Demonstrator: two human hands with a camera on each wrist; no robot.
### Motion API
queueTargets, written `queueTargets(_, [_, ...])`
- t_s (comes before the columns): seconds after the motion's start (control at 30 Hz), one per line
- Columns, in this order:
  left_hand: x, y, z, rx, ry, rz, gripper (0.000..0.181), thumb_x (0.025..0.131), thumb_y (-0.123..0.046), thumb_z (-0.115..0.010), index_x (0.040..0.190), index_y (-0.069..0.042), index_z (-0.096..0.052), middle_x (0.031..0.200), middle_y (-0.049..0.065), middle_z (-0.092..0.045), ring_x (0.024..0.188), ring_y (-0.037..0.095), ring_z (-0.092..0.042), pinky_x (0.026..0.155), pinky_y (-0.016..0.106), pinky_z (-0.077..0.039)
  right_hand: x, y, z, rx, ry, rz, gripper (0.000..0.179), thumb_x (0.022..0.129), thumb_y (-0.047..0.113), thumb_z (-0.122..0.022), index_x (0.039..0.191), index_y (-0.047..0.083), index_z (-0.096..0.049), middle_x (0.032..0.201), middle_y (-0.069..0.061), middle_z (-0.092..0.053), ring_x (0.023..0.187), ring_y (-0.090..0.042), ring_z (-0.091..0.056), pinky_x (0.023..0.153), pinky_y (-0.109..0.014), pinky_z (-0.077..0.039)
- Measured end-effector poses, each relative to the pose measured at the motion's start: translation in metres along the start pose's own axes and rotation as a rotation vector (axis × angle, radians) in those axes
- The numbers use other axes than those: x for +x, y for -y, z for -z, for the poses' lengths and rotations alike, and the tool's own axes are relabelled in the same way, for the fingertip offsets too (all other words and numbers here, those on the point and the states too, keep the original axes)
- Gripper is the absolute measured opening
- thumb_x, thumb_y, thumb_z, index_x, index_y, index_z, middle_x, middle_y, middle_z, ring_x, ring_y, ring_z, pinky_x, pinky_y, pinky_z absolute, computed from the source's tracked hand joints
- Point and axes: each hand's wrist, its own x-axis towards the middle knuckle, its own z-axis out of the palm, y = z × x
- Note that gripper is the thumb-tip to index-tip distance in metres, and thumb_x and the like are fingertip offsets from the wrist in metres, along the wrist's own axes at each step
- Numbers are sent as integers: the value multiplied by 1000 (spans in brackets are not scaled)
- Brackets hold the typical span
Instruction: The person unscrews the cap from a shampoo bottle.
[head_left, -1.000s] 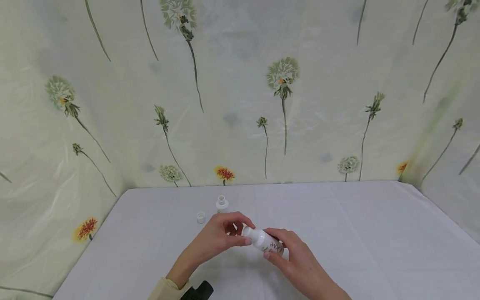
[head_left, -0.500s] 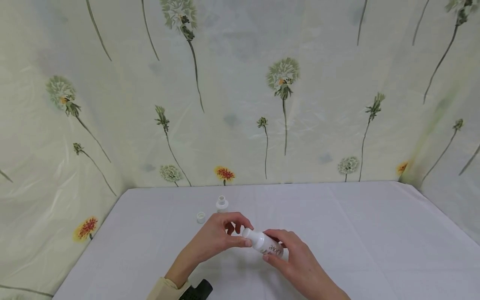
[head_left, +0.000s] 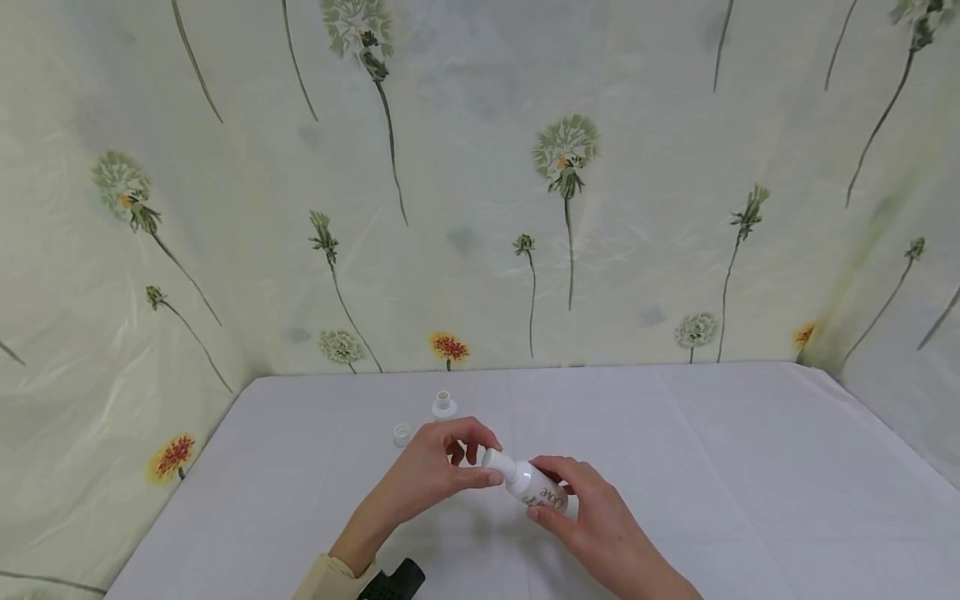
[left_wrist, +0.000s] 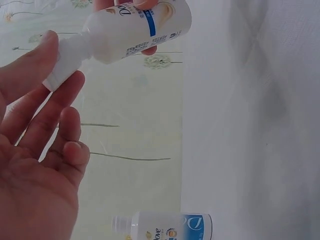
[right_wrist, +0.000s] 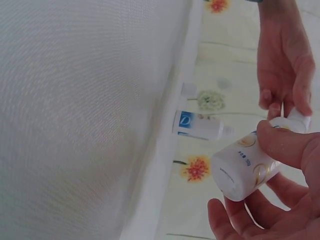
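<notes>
A small white Dove bottle [head_left: 543, 488] is held tilted above the table, its neck toward the left. My right hand [head_left: 603, 525] grips its body between thumb and fingers. With thumb and forefinger, my left hand [head_left: 431, 477] pinches the white cap [left_wrist: 62, 67] at the bottle's neck; its other fingers are loosely curled. The cap sits slightly out from the shoulder, and whether its thread is still engaged cannot be seen. Behind the left hand stands a second white bottle [head_left: 444, 406] with an open neck and a blue label band [right_wrist: 185, 120].
A loose white cap [head_left: 402, 434] lies on the table left of the standing bottle. White cloth covers the table [head_left: 720, 483]. A flower-printed sheet [head_left: 465, 183] rises behind and at both sides. A dark device [head_left: 393, 581] is on the left wrist.
My left hand has risen slightly, and the cap now shows farther out from the bottle's shoulder. The right hand keeps its grip almost in place. The standing bottle and loose cap have not moved.
</notes>
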Motion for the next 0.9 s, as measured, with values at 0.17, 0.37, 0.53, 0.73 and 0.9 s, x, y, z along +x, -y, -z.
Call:
queueTargets(0.17, [0, -1, 1, 7, -16, 8, 22, 79, -23, -84, 96, -27, -70, 79, -5, -61, 74, 16, -52, 62, 26, -43, -1, 0, 0, 5, -8, 17, 44, 82, 21, -81, 120, 27, -62, 102, 14, -59, 96, -8, -53, 86, -38, -48])
queueTargets(0.37, [0, -1, 1, -7, -3, 15, 21, 82, -24, -82, 100, -25, -71, 79, -5, -61, 74, 15, -53, 63, 26, -45, -1, 0, 1, 3, -16, 9, 45, 81, 18, -81, 121, 28, -62, 102, 15, -58, 95, -7, -53, 86, -38, -47])
queueTargets(0.53, [-1, -1, 0, -30, 12, 7, 28, 84, -23, -80, 110, -27, -71, 86, -7, -64, 79, 18, -55, 67, 28, -46, -1, 1, 1, -4, -18, -17, 46, 81, 18, -82, 121, 29, -61, 102, 16, -58, 95, -7, -53, 86, -38, -47])
queueTargets(0.73, [-1, -1, 0, -1, 17, -4, 26, 87, -27, -76, 112, -33, -72, 89, -10, -65, 82, 16, -54, 69, 30, -46, -1, 2, 1, 4, -21, -35, 43, 82, 20, -81, 120, 29, -62, 100, 16, -58, 95, -7, -53, 86, -39, -46])
queueTargets(0.9, [0, 0, 0, 10, 0, -1, 20, 87, -26, -77, 106, -31, -73, 85, -6, -65, 78, 17, -53, 65, 28, -44, -1, 2, 2, 6, -30, -23, 42, 83, 21, -81, 119, 29, -62, 100, 18, -58, 94, -5, -54, 87, -39, -46])
